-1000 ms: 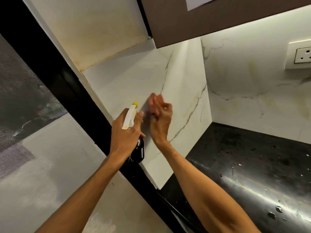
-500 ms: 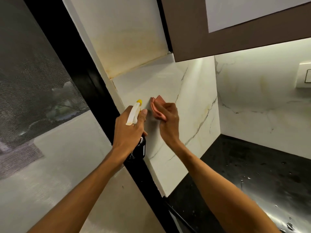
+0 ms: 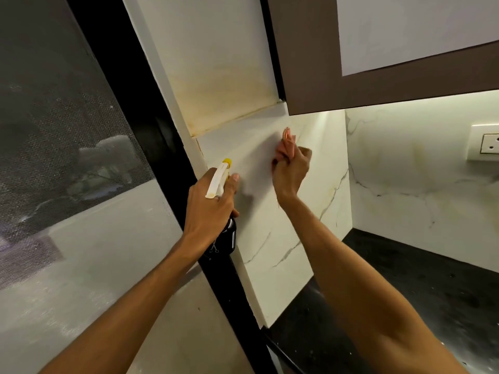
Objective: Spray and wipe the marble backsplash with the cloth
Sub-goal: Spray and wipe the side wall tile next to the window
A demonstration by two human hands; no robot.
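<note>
the left grip [image 3: 209,209] is closed around the neck of the spray bottle [image 3: 217,182]. its fingers curl round the bottle, and one fingertip sits right beside the white spray head. the yellow tip of the bottle points up and away, at the wall. the dark body of the bottle hangs below the grip, in front of the black window frame [image 3: 151,109].

the right grip [image 3: 290,175] is closed on the pink cloth [image 3: 287,144]. the cloth is bunched up in the curled fingers, and a bit of it sticks out above the grip. the cloth looks pressed on the marble backsplash [image 3: 270,238], high up, close under the top edge of the marble. it is to the right of the spray bottle and a little higher. the two grips are near each other but apart, with bare marble between them.

the marble is white with thin grey lines. it runs from the window frame to a corner on the right and then goes on along the far wall. above it is a plain wall patch [image 3: 216,63] with yellow-brown stains. a brown cabinet [image 3: 351,76] hangs above on the right, with light shining under it. a white wall socket [image 3: 486,145] sits at the far right. the black tabletop [image 3: 418,292] lies low on the right. on the left is a window with a mesh screen [image 3: 67,117].
</note>
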